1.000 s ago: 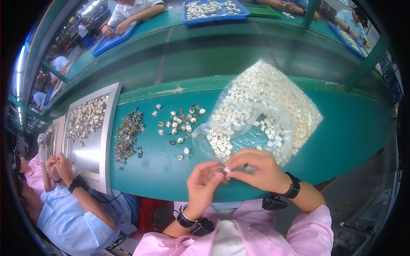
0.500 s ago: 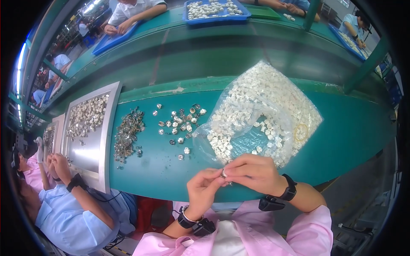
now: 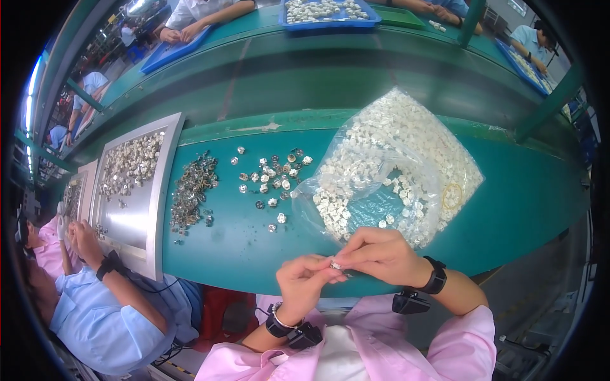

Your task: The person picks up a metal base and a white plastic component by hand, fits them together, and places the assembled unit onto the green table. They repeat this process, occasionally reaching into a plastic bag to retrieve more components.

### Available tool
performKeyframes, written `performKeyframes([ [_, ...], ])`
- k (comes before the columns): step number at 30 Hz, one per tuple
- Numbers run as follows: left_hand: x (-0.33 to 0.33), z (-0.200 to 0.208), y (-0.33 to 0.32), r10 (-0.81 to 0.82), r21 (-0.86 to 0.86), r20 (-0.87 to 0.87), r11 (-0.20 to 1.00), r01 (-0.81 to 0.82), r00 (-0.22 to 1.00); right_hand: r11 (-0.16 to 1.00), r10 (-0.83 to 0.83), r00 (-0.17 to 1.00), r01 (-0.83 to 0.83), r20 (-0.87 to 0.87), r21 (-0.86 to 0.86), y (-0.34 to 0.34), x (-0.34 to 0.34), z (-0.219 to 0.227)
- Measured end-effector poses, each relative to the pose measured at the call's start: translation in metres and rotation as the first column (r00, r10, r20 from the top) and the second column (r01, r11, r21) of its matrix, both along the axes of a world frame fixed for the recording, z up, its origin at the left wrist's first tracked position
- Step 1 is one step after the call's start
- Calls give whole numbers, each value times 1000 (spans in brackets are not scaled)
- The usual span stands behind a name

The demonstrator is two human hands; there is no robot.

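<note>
Close together at the near edge of the green table, both my hands pinch one small white and metal part [image 3: 336, 265]. My left hand [image 3: 300, 287] grips it between thumb and index finger. From the other side, my right hand [image 3: 386, 259] closes its fingertips on it. Fingers cover much of the part. Just beyond my right hand lies an opened clear plastic bag [image 3: 422, 130] full of small white pieces. Left of the bag, small white and metal parts [image 3: 272, 175] are scattered on the table. Farther left is a heap of small metal pieces [image 3: 189, 197].
A metal-framed tray [image 3: 155, 222] holding many small parts stands at the left, beside a co-worker's hand [image 3: 86, 244]. Across a green ledge [image 3: 292, 79], other people sit near blue trays [image 3: 330, 26]. A green post [image 3: 549, 105] rises at the right.
My hands stay together, and slightly more of the white part shows between the fingertips. The whole view has shifted slightly. At the left, a co-worker's gloved hand has moved down.
</note>
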State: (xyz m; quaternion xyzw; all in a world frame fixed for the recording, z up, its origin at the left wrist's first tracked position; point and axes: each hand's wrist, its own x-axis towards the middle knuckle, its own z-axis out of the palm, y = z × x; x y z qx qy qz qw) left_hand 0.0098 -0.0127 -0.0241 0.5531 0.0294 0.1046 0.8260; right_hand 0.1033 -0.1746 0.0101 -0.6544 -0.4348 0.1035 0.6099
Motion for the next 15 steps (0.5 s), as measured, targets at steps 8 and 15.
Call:
performKeyframes([
  [8, -2, 1, 2, -19, -3, -13, 1000, 19, 1000, 998, 69, 997, -69, -47, -5, -3, 3, -3],
  [15, 2, -5, 5, -76, -215, -4, 974, 73, 997, 999, -31, 995, 32, -98, 9, 1, -5, 5],
])
